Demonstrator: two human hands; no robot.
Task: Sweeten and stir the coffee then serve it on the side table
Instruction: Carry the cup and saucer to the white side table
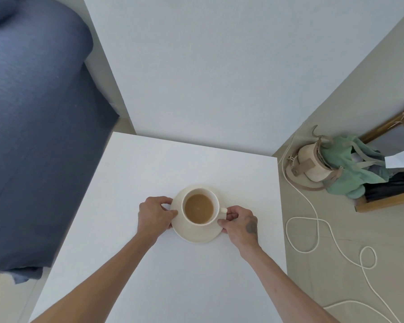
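Observation:
A cream cup (216, 201) of light-brown coffee (199, 207) stands on a cream saucer (196, 234) in the middle of the white side table (149, 173). The cup's handle points right. My left hand (155, 215) grips the saucer's left rim, thumb on top. My right hand (239, 223) pinches the saucer's right rim just below the handle. Whether the saucer rests on the table or hovers just above it cannot be told.
A bed with a blue cover (33, 136) runs along the table's left. A white wall (208, 66) stands behind. On the floor to the right lie a white cord (313, 220), a beige bag (313, 166), green cloth (350, 173) and a wooden frame (383, 203).

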